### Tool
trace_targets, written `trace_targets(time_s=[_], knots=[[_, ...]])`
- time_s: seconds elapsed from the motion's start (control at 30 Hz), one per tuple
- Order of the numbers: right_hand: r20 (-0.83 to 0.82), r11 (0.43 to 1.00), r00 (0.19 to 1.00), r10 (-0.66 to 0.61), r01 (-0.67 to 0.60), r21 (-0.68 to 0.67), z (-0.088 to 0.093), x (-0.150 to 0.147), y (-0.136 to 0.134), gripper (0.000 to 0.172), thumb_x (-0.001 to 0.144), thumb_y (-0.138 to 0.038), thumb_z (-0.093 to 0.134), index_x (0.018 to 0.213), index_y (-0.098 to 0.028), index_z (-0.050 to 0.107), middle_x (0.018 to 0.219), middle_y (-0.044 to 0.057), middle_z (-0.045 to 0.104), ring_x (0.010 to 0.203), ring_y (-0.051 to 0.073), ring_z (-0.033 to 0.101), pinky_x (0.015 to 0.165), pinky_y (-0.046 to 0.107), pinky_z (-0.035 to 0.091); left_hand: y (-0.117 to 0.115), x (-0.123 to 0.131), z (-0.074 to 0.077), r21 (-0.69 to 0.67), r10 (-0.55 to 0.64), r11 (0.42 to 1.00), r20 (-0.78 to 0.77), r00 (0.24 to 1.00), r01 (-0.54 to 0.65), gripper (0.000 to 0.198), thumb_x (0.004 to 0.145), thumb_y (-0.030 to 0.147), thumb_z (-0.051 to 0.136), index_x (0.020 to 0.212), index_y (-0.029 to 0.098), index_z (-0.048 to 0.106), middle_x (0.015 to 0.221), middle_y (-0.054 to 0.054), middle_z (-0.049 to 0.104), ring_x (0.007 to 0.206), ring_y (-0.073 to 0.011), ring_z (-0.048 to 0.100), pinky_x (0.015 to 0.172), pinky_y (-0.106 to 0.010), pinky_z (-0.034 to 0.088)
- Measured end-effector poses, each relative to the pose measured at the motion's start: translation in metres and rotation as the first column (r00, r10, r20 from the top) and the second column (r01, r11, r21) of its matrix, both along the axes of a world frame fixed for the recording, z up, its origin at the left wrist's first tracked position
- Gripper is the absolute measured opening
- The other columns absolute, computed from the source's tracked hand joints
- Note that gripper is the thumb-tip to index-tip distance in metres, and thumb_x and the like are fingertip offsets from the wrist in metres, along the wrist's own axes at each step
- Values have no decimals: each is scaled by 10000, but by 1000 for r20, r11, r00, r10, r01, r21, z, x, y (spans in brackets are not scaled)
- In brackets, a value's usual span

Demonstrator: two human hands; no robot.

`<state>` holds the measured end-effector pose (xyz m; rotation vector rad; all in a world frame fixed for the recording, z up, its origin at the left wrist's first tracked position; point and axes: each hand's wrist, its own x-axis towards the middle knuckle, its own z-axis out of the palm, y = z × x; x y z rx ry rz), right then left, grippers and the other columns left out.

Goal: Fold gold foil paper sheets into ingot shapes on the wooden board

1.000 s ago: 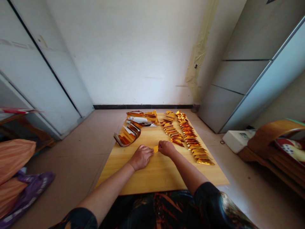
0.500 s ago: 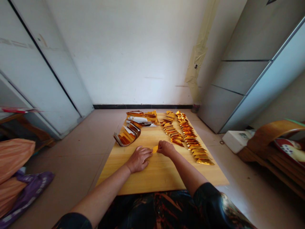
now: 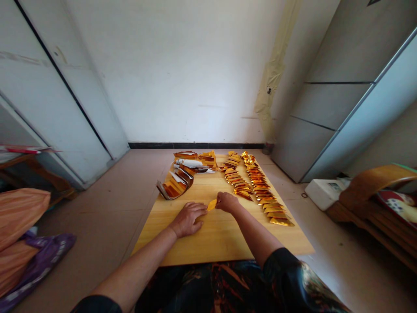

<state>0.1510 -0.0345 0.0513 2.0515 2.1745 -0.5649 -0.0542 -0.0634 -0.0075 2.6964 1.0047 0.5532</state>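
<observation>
Between my two hands is a small piece of folded gold foil paper (image 3: 211, 204). My right hand (image 3: 227, 203) pinches its right end. Flat on the wooden table (image 3: 195, 250) lies my left hand (image 3: 188, 219), fingers stretched out, tips beside the paper's left end; whether they touch it I cannot tell. To the right, folded gold paper pieces (image 3: 239, 178) overlap in a curved row, and a longer row of shiny folded gold pieces (image 3: 267, 195) runs along the table's right edge. Loose gold and white paper sheets (image 3: 176, 184) lie curled at the back left.
A white wall (image 3: 189, 87) stands behind the table. A grey refrigerator (image 3: 312, 134) is at the right, with a white box (image 3: 321, 193) and a wooden chair (image 3: 368, 204) nearby. Orange and purple bags (image 3: 52, 256) lie at the left.
My left hand has shifted slightly left, away from the paper, so more of the gold piece shows. My right hand still pinches it in nearly the same place.
</observation>
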Motion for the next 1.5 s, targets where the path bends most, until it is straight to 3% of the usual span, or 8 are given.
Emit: trace_targets(time_s=[0.17,0.33,0.43,1.07,1.5], knots=[[31,1000,999,-18,18,2,1,-7,2,379,747,-368,618,1097,-224,596,1151,114,637,1044,257,608,810,360,463,0,0,0,9,1,1000,6,1000,-1,392,729,266,555,1107,217,646,1238,-75,620,1174,-254,529,991,-451,390],[53,996,995,-83,84,-17,1,-19,2,701,647,-600,638,1208,-189,554,1207,166,597,1107,326,564,882,472,430,1,1,-2,22,2,1000,32,999,-2,380,738,281,552,1099,212,651,1213,-81,631,1157,-259,538,980,-461,398],[70,994,992,-107,107,13,-1,-23,1,792,608,-674,627,1224,-184,541,1233,176,573,1133,340,540,899,500,406,1,1,-6,44,9,999,48,999,-11,367,743,284,547,1087,213,655,1198,-85,634,1141,-256,546,971,-457,406],[76,998,995,-65,63,30,-5,-16,-3,646,682,-564,652,1204,-205,523,1217,141,582,1118,303,549,930,505,373,-1,1,-5,47,34,998,41,999,-36,396,690,218,573,1075,218,663,1218,-83,611,1118,-259,548,969,-448,413],[-2,999,999,-50,50,-9,0,-1,4,355,689,-407,713,993,-254,614,1120,54,652,1046,235,593,815,345,437,-2,2,-2,49,35,998,30,999,-36,404,686,188,564,1077,218,660,1212,-77,611,1119,-252,543,980,-443,406]])
